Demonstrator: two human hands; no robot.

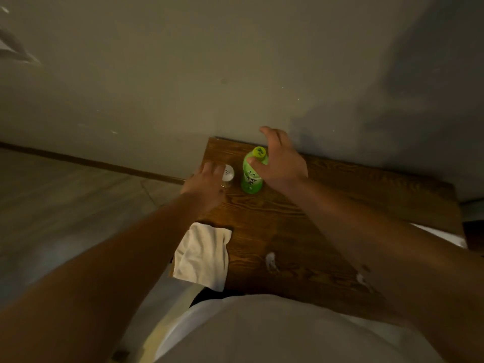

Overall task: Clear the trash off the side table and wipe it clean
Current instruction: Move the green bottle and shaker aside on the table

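Observation:
A brown wooden side table (309, 221) stands against the wall. At its far left corner a green plastic bottle (250, 180) with a yellow-green cap stands upright. A small clear shaker (227, 176) with a white perforated lid is just left of it. My right hand (281, 163) hovers over the bottle with fingers spread and the thumb by its neck. My left hand (207, 183) reaches the shaker from the left, fingers apart and touching or nearly touching it. A white cloth (203, 255) lies on the table's front left edge, partly overhanging. White smears (270, 260) mark the tabletop near me.
A grey wall (235, 74) rises directly behind the table. Pale floor (65, 195) with a dark skirting board lies to the left. A second white smear (362, 279) shows beside my right forearm. Something white (442, 235) sits past the table's right edge.

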